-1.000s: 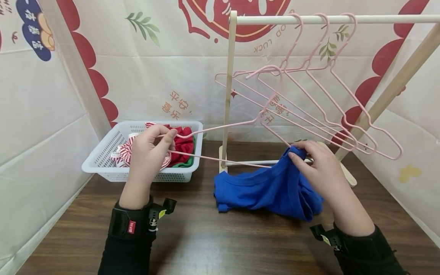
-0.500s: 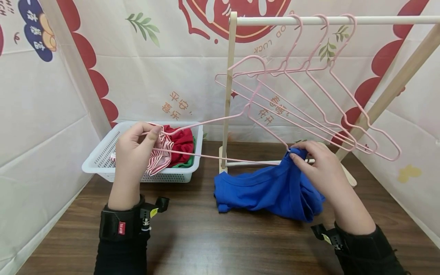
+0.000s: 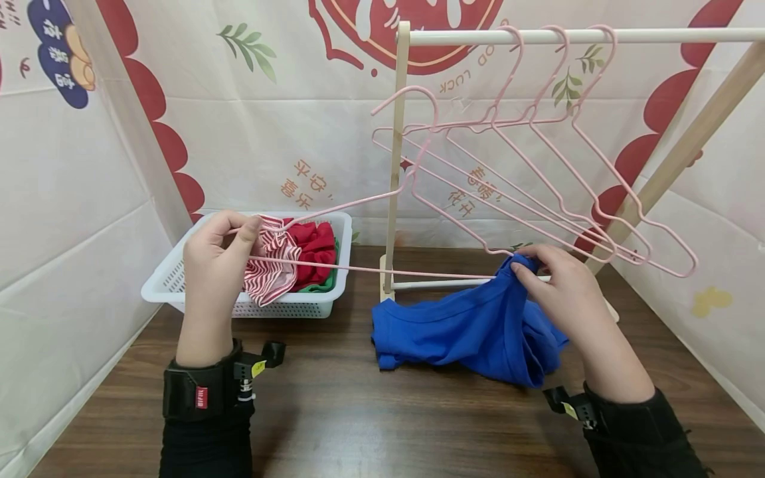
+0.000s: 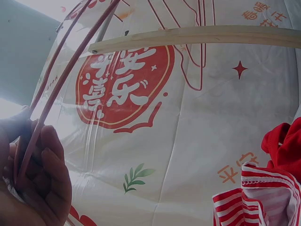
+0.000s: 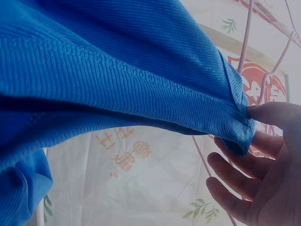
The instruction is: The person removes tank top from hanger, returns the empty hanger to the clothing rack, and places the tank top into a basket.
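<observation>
My left hand [image 3: 210,265] pinches one end of a pink clothes hanger [image 3: 435,109], which stretches across to the right with its hook up. In the left wrist view the hanger's bars pass between the thumb and curled fingers [image 4: 54,165]. My right hand [image 3: 564,292] pinches the raised edge of a blue ribbed garment [image 3: 442,332] between thumb and forefinger. The hanger's far end reaches the garment at that edge, and its tip is hidden by the cloth. The rest of the garment lies bunched on the table. In the right wrist view the other fingers [image 5: 230,172] spread below the cloth.
A white basket [image 3: 152,289] at the left holds red-and-white striped [image 3: 269,282], red [image 3: 313,255] and green clothes. Behind the garment stands a rack with wooden posts [image 3: 394,166] and a white rail [image 3: 454,38], where several pink hangers [image 3: 540,153] hang. Printed cloth walls surround the table.
My left hand has moved left, drawing the hanger with it, and the hook has swung left and up. My right hand has barely shifted and keeps its pinch on the blue garment.
</observation>
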### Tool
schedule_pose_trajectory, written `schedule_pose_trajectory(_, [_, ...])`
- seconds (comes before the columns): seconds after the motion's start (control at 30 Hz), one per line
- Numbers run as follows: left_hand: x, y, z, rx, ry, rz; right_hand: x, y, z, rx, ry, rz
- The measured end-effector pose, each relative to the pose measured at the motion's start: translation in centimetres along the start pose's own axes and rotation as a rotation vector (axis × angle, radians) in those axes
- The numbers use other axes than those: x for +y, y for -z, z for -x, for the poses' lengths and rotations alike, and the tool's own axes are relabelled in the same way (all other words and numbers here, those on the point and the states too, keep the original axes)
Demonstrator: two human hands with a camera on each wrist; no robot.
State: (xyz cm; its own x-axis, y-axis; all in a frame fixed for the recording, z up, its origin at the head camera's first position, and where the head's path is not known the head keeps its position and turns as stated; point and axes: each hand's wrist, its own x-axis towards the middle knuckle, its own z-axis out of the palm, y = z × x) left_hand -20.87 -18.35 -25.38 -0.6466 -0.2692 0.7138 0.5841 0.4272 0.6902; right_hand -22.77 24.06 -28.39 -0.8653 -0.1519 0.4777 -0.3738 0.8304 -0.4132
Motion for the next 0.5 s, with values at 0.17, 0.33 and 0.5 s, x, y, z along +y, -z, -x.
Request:
schedule_pose_trajectory(0.17, [-0.1, 0.2, -0.1, 0.011, -0.011, 0.010, 0.4, -0.1, -0.1, -0.022, -0.022, -0.001])
schedule_pose_trajectory(0.33, [-0.1, 0.3, -0.1, 0.011, 0.000, 0.015, 0.9, -0.1, -0.3, -0.053, -0.046, 0.005])
schedule_pose_trajectory(0.5, [0.0, 0.3, -0.1, 0.012, 0.009, 0.017, 1.3, 0.0, -0.5, -0.076, -0.059, 0.021])
